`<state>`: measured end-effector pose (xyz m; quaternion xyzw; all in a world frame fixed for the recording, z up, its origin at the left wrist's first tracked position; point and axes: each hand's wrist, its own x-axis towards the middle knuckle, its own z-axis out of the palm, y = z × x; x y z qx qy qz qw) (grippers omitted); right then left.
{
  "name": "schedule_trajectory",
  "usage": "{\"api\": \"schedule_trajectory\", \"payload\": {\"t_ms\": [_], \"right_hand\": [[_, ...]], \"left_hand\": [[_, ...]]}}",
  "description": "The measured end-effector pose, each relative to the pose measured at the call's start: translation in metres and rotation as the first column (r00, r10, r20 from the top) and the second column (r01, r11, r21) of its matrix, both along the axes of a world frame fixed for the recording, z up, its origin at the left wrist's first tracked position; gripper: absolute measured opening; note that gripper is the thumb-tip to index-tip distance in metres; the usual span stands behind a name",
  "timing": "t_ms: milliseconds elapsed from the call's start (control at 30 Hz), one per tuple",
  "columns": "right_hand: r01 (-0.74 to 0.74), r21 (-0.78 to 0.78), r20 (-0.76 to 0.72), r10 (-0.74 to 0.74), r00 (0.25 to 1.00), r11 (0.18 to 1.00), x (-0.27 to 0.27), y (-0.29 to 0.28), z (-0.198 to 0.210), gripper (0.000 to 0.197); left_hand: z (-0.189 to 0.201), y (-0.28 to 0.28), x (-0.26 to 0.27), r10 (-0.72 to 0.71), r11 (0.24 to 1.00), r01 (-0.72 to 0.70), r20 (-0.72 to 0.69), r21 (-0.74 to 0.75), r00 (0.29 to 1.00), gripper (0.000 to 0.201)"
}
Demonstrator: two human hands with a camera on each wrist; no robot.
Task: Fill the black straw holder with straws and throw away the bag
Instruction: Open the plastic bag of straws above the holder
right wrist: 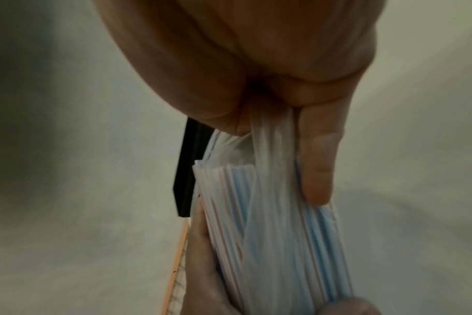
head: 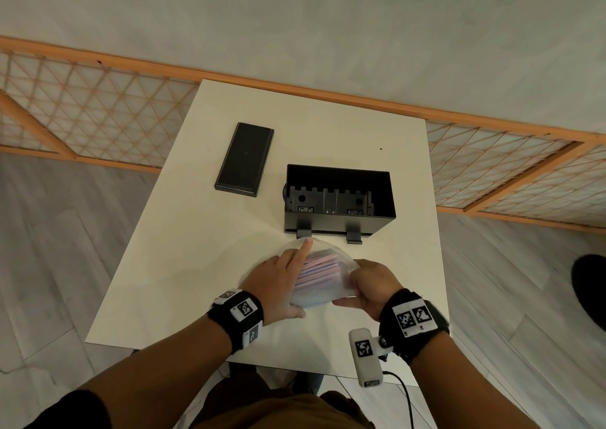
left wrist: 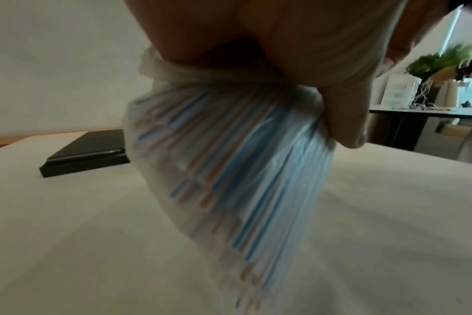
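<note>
A clear plastic bag (head: 323, 273) packed with blue and red striped straws (left wrist: 237, 170) is held just above the white table (head: 196, 231), in front of the open black straw holder (head: 339, 195). My left hand (head: 282, 274) grips the bag's left side, thumb underneath and forefinger stretched along the top toward the holder. My right hand (head: 373, 286) pinches the bunched plastic at the bag's right end; in the right wrist view the straws (right wrist: 270, 234) hang below that pinch. The holder looks empty of straws.
The holder's black lid (head: 245, 159) lies flat on the table to the holder's left. An orange lattice fence (head: 98, 107) runs behind the table. A dark shoe (head: 590, 284) shows at the right edge, on the grey floor.
</note>
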<state>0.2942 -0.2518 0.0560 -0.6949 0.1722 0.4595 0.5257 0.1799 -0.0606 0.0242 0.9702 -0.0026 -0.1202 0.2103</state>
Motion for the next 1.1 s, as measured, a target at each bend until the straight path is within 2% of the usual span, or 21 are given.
{"api": "schedule_trajectory", "payload": {"t_ms": [133, 233, 300, 367, 433, 500, 567, 633, 733, 833, 933, 1033, 1100], "right_hand": [[0.015, 0.066, 0.080, -0.020, 0.997, 0.998, 0.004, 0.004, 0.031, 0.028], [-0.109, 0.186, 0.108, 0.089, 0.990, 0.976, 0.007, 0.005, 0.056, 0.040], [-0.180, 0.292, 0.127, 0.148, 0.981, 0.939, 0.010, 0.006, 0.069, 0.036], [-0.165, 0.403, 0.128, 0.123, 0.984, 0.900, 0.014, 0.006, 0.076, 0.048], [-0.187, 0.458, 0.187, 0.111, 0.976, 0.869, 0.016, 0.004, 0.083, 0.070], [-0.271, 0.458, 0.298, 0.141, 0.944, 0.847, 0.014, 0.003, 0.086, 0.088], [-0.349, 0.449, 0.379, 0.179, 0.908, 0.823, 0.011, 0.003, 0.086, 0.097], [-0.394, 0.495, 0.385, 0.211, 0.899, 0.774, 0.004, 0.006, 0.083, 0.103], [-0.351, 0.606, 0.294, 0.209, 0.933, 0.714, -0.007, 0.010, 0.083, 0.108], [-0.283, 0.686, 0.211, 0.189, 0.959, 0.671, -0.010, 0.012, 0.085, 0.105], [-0.258, 0.731, 0.180, 0.186, 0.966, 0.632, -0.012, 0.016, 0.088, 0.094], [-0.212, 0.708, 0.183, 0.115, 0.976, 0.674, -0.012, 0.018, 0.089, 0.083], [-0.204, 0.675, 0.219, 0.072, 0.973, 0.708, -0.010, 0.017, 0.089, 0.068]], "left_hand": [[0.022, 0.005, 0.001, 0.099, 0.993, -0.095, 0.055, -0.063, 0.994, 0.147], [0.040, 0.004, 0.002, 0.197, 0.944, -0.185, 0.016, -0.274, 0.980, 0.143], [0.053, 0.003, 0.005, 0.254, 0.841, -0.224, -0.006, -0.493, 0.967, 0.135], [0.063, 0.003, 0.009, 0.310, 0.721, -0.267, -0.047, -0.639, 0.949, 0.126], [0.071, 0.005, 0.014, 0.364, 0.653, -0.330, -0.100, -0.682, 0.926, 0.117], [0.082, 0.006, 0.021, 0.397, 0.568, -0.363, -0.141, -0.739, 0.907, 0.106], [0.096, 0.004, 0.030, 0.375, 0.411, -0.315, -0.157, -0.855, 0.914, 0.091], [0.110, -0.001, 0.036, 0.318, 0.280, -0.265, -0.171, -0.923, 0.933, 0.076], [0.119, -0.011, 0.043, 0.283, 0.175, -0.274, -0.218, -0.946, 0.934, 0.079], [0.121, -0.019, 0.046, 0.287, 0.172, -0.230, -0.174, -0.958, 0.942, 0.071], [0.128, -0.025, 0.047, 0.382, 0.304, -0.184, -0.057, -0.935, 0.922, 0.038], [0.117, -0.025, 0.048, 0.439, 0.467, -0.187, 0.043, -0.864, 0.897, 0.048], [0.114, -0.025, 0.052, 0.436, 0.487, -0.176, 0.064, -0.856, 0.898, 0.055]]}}
